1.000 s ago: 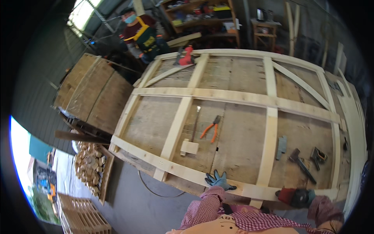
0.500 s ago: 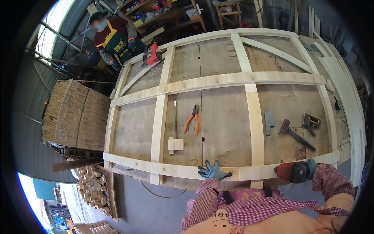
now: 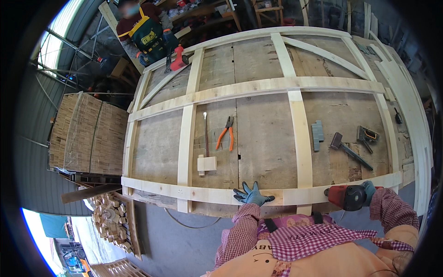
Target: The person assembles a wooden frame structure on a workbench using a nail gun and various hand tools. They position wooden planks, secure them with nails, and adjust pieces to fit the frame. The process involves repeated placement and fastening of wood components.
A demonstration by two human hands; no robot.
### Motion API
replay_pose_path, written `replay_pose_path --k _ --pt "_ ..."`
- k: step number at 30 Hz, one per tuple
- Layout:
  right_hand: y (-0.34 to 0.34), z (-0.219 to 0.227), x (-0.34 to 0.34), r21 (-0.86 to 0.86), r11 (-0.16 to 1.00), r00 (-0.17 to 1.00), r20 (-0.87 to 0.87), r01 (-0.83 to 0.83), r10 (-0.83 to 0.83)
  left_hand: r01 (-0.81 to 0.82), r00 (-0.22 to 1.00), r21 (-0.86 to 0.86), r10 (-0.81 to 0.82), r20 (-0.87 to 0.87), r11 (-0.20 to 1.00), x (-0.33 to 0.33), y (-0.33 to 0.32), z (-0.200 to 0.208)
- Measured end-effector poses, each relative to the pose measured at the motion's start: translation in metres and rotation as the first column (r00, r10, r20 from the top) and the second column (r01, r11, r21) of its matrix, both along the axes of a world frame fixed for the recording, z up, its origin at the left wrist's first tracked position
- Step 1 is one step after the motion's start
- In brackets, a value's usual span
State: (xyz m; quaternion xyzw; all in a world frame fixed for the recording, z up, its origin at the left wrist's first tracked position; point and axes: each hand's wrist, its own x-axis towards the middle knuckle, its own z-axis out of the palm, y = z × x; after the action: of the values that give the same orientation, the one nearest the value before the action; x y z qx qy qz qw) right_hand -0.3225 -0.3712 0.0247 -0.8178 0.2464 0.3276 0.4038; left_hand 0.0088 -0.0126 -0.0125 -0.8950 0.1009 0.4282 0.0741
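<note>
My left hand [image 3: 253, 193], in a blue-grey glove, lies with fingers spread on the near rail [image 3: 221, 195] of a pale wooden frame. In my gloved right hand [image 3: 368, 193] is a red-and-black nail gun [image 3: 346, 197], lying on its side over the right part of that rail. Its handle is mostly hidden by the hand. Inside the frame, beyond my left hand, are orange-handled pliers [image 3: 225, 134], a long screwdriver [image 3: 206, 134] and small wood blocks [image 3: 206, 163]. Farther right lie a hammer [image 3: 350, 151], grey fastener strips [image 3: 317, 135] and a dark metal tool [image 3: 367, 136].
A co-worker [image 3: 150, 34] stands at the far left corner, a gloved hand at another red nail gun [image 3: 179, 59]. Long boards [image 3: 401, 87] lie along the table's right side. Stacked wood [image 3: 86, 134] and a pallet of offcuts [image 3: 110, 217] stand on the left.
The co-worker has moved closer to the far left corner and reaches to the red nail gun there, which has shifted slightly. My hands keep their places on the rail; the view has tilted slightly.
</note>
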Motion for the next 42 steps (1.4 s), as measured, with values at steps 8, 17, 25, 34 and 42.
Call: replay_pose_path --k 8,17,25,34,42 --pt "0.016 0.053 0.025 -0.229 0.9 0.929 -0.096 -0.37 0.357 0.007 1.0 -0.037 -0.007 0.006 0.999 -0.002 -0.004 0.007" --pt "0.026 0.038 0.034 -0.057 0.974 0.836 0.503 -0.22 0.219 0.003 1.0 -0.027 -0.003 0.001 1.0 -0.001 -0.004 0.002" --pt "0.039 0.039 0.078 -0.182 0.864 0.799 0.331 -0.469 0.503 0.002 1.0 0.005 -0.001 -0.013 1.0 0.0 0.001 0.004" --pt "0.044 0.055 0.078 -0.196 0.807 0.758 0.276 -0.557 0.591 0.017 1.0 -0.05 -0.018 -0.009 0.999 -0.003 0.0 0.001" --pt "0.041 0.066 0.058 -0.205 0.796 0.764 0.227 -0.57 0.605 0.013 0.999 0.01 -0.013 -0.031 1.0 0.0 -0.003 0.004"
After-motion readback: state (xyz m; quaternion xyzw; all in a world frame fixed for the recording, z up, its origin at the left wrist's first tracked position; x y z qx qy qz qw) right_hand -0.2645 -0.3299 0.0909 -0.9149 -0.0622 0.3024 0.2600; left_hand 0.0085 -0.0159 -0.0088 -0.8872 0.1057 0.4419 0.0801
